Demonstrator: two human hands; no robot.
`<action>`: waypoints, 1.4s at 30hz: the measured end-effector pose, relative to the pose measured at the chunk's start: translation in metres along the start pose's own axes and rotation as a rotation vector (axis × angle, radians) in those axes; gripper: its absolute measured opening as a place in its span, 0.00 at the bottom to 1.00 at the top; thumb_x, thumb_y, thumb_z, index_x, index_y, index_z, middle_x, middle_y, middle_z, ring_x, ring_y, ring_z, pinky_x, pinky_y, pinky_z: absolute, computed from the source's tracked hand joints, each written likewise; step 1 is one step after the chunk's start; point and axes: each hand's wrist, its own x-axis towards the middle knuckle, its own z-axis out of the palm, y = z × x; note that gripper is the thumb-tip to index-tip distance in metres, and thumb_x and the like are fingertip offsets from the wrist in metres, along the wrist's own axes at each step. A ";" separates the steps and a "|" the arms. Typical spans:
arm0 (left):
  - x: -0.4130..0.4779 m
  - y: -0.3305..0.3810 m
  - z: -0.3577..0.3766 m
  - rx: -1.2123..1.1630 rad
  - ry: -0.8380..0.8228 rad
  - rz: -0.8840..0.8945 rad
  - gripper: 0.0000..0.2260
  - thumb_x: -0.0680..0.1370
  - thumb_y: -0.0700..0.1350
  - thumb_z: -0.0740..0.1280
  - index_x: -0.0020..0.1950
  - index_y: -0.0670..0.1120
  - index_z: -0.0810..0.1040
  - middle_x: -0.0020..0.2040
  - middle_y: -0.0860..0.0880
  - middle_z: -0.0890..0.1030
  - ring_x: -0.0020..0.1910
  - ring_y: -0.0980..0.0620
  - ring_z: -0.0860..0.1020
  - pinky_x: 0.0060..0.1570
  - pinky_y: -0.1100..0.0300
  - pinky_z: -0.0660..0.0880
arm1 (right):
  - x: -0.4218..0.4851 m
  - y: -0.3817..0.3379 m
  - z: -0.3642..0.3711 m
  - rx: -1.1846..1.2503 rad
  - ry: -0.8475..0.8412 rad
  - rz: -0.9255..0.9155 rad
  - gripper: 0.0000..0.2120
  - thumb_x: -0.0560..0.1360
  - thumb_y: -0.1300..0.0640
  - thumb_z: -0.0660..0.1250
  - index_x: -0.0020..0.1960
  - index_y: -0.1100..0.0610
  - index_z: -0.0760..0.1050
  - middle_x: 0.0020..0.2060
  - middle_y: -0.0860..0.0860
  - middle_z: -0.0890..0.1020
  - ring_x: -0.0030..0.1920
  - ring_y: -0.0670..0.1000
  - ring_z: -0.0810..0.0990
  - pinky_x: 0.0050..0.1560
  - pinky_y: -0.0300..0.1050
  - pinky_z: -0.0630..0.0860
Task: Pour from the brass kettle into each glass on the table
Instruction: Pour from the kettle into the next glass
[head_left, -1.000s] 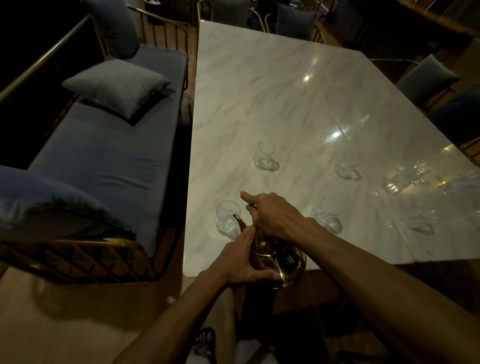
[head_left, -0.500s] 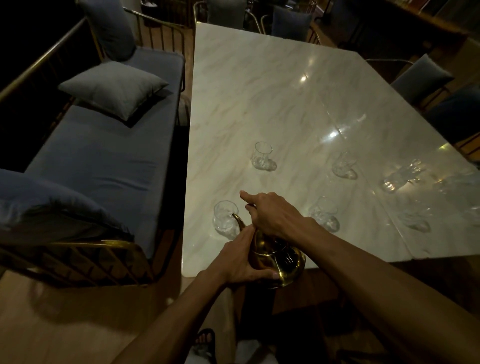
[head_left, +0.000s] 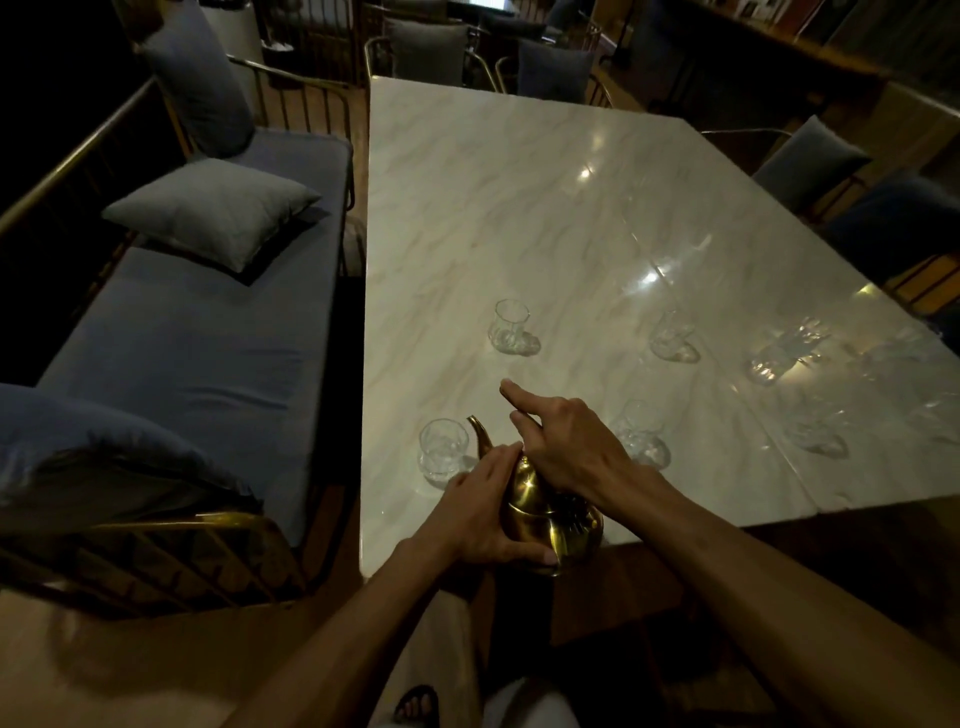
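Brass kettle (head_left: 540, 514) handle hidden under right hand (head_left: 571, 447); far-right glasses (head_left: 776, 358) blurred by glare.

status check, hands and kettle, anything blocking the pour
Left hand cups brass kettle body, right hand grips its top. Spout close beside nearest glass, no stream visible. Nothing between them.

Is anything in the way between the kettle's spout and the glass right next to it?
No, nothing that I can see. The left hand and the right hand hold the brass kettle. Its spout is right by the rim of the nearest glass, and nothing sits between them.
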 end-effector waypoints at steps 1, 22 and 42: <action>0.004 0.002 -0.002 0.006 -0.004 0.006 0.58 0.62 0.77 0.75 0.84 0.55 0.54 0.81 0.54 0.66 0.77 0.51 0.70 0.75 0.41 0.70 | 0.001 0.001 -0.003 -0.001 0.016 0.000 0.21 0.81 0.54 0.58 0.74 0.48 0.66 0.43 0.58 0.85 0.31 0.49 0.75 0.38 0.42 0.73; 0.184 0.028 -0.071 0.049 -0.093 0.028 0.55 0.65 0.70 0.78 0.83 0.58 0.54 0.80 0.51 0.68 0.75 0.46 0.73 0.75 0.43 0.71 | 0.143 0.071 -0.086 -0.014 0.113 -0.034 0.21 0.82 0.53 0.57 0.75 0.52 0.65 0.67 0.56 0.76 0.63 0.56 0.77 0.60 0.45 0.74; 0.295 -0.012 -0.056 -0.163 -0.045 -0.088 0.53 0.65 0.64 0.82 0.83 0.57 0.57 0.78 0.53 0.71 0.74 0.49 0.74 0.74 0.46 0.74 | 0.264 0.131 -0.093 -0.096 -0.139 0.022 0.21 0.82 0.54 0.57 0.74 0.51 0.66 0.64 0.59 0.77 0.54 0.57 0.81 0.56 0.51 0.77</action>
